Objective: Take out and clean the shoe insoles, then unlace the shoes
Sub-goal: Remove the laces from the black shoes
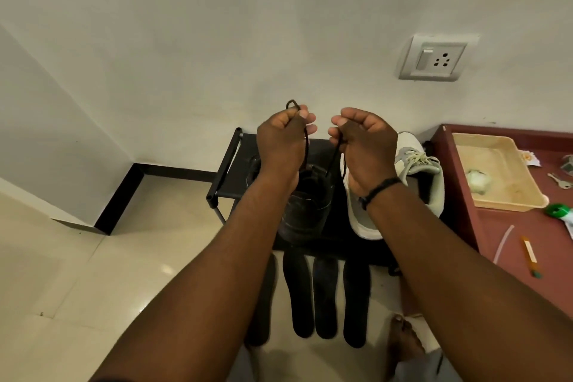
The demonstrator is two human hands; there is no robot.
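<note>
Shoelace [305,146], black, is pulled up in two strands from the black shoe [305,205] on top of the low black rack [229,161]. Left hand [280,141] has fingers curled, pinching one strand w/ thumb + forefinger; a small loop of lace sticks out above the knuckles. Right hand [362,146] has fingers curled too, pinching the other strand, which runs down to the shoe's eyelets. Black wristband [379,187] on right wrist.

No brand, label or writing can be read anywhere, incl. on the shoes.

White/grey shoe [415,177] sits just right of the black one on the rack, laces in place, partly hidden by the right forearm. Four dark insoles [325,298] lie side by side on the tiled floor [77,273] in front of the rack, apart from the shoes.

Containers: beige plastic tray [524,195] on the red table [496,242] at right holds a whitish crumpled lump; can't tell what it is. Near the tray: keys [559,181], a green item [558,211], an orange stick [530,256].

Wall socket w/ switch [434,59] above right. Bare foot [404,338] at bottom.
</note>
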